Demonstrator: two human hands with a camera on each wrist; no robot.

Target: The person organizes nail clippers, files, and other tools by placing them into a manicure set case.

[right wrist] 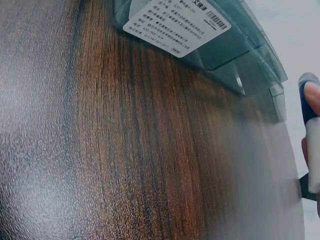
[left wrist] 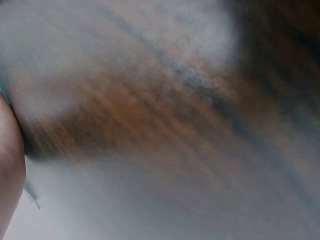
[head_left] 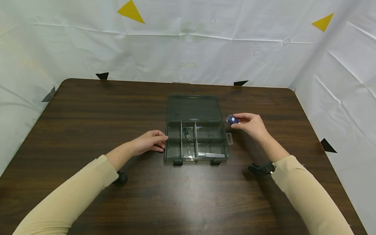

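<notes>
A smoky clear compartment box (head_left: 196, 156) lies open in the middle of the dark wood table (head_left: 88, 111), its lid (head_left: 194, 108) folded back flat. My left hand (head_left: 151, 141) rests against the box's left wall with curled fingers touching it. My right hand (head_left: 249, 123) hovers just right of the box and pinches a small blue and white object (head_left: 232, 119), whose blue tip (right wrist: 306, 92) also shows in the right wrist view. A small dark USB-like piece (head_left: 186, 132) lies in a rear compartment. Pale flat items (head_left: 210, 154) lie in the front compartments.
The box carries a white barcode label (right wrist: 176, 23) on its side. White sheeting with yellow and black triangles (head_left: 130, 12) walls the table on three sides. The left wrist view is a blur of wood grain.
</notes>
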